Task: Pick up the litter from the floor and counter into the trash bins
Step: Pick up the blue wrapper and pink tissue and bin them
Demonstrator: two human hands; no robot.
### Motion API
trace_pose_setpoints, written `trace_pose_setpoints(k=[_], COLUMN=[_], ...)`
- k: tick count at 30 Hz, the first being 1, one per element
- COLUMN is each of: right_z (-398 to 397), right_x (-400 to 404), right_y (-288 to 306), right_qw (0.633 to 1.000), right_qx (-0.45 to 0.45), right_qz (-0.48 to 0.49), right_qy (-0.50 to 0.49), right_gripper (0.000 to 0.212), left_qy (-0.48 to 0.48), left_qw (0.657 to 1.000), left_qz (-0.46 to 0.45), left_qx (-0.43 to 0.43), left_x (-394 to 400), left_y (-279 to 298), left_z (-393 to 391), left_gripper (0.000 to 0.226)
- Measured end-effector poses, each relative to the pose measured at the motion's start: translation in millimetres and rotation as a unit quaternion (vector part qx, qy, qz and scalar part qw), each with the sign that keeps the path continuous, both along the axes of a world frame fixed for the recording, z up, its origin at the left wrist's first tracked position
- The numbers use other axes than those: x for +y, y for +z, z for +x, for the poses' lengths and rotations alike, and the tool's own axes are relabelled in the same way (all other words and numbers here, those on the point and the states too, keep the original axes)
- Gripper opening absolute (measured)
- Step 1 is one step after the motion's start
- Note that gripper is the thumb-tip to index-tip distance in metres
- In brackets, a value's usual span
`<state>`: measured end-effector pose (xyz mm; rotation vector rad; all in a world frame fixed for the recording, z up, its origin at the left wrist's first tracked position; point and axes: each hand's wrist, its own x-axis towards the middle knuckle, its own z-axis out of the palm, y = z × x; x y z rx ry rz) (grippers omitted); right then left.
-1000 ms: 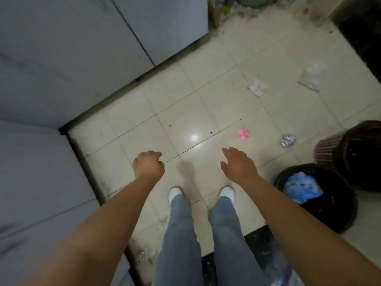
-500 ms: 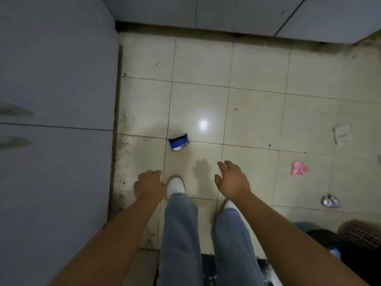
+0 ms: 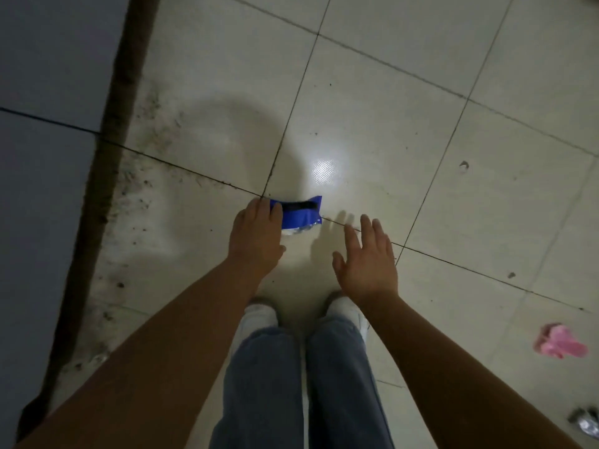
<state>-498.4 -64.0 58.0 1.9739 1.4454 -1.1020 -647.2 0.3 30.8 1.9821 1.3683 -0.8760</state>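
Fingers [image 3: 259,210] of your left hand [image 3: 256,236] lie across the left end of a flat blue plastic snack wrapper [image 3: 301,213] with a silvery torn edge, which sits on the pale tiled floor [image 3: 405,124] just ahead of your feet. You cannot tell from above whether those fingers have pinched the wrapper or only rest on it, because the thumb is hidden beneath the palm. Your right hand [image 3: 366,262] hovers just beside the wrapper, fingers spread wide, palm down, holding nothing.

Outward from the hands, your two bare forearms reach down from the lower corners, and your legs in blue jeans [image 3: 301,384] end in white shoes [image 3: 259,314] below the hands. Grey cabinet fronts [image 3: 42,157] run along the left side, with a dark grimy strip where they meet the floor.

What could go wrong, as a judgement: the wrapper looks thin and slick, so a shallow pinch at one end could let it slide on the glossy tile or slip free as you lift. The torn silvery edge might spill crumbs if tipped downward.

Counted: one blue wrapper under your left hand; one crumpled pink piece of litter [image 3: 560,345] well apart at the right; one crumpled silver foil scrap [image 3: 590,424] at the lower right edge. That makes three pieces of litter in view. No trash bin is visible.
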Motion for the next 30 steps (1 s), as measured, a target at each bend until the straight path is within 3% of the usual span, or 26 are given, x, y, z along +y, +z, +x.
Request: trace_pose_setpoints(k=[3, 6, 11, 16, 20, 25, 30], right_z=[6, 13, 23, 49, 85, 138, 196], right_x=[-7, -13, -17, -30, -60, -122, -202], right_y=[-40, -63, -61, -18, 60, 161, 231], right_qw=[1.000, 0.999, 0.997, 0.992, 0.971, 0.916, 0.831], right_qx=[-0.001, 0.002, 0.016, 0.013, -0.011, -0.058, -0.113], right_qz=[-0.012, -0.009, 0.009, 0.012, 0.023, 0.048, 0.047], right_qy=[-0.011, -0.031, -0.078, -0.125, -0.238, -0.393, -0.542], right_gripper=[0.060, 0.060, 0.060, 0.059, 0.060, 0.058, 0.055], left_qy=[-0.003, -0.057, -0.140, -0.109, -0.209, -0.305, -0.387], left_qw=[1.000, 0.996, 0.982, 0.993, 0.977, 0.947, 0.913], left_qz=[0.000, 0.072, 0.121, 0.016, 0.032, 0.079, 0.075], left_qx=[0.004, -0.006, 0.035, 0.040, 0.000, -0.058, -0.109], left_x=[-14, -20, -17, -19, -19, -41, -105], left_y=[-47, -74, -69, -10, 73, 173, 244], left_z=[5, 3, 8, 43, 104, 205, 302], left_gripper=[0.076, 0.069, 0.056, 0.049, 0.048, 0.045, 0.053])
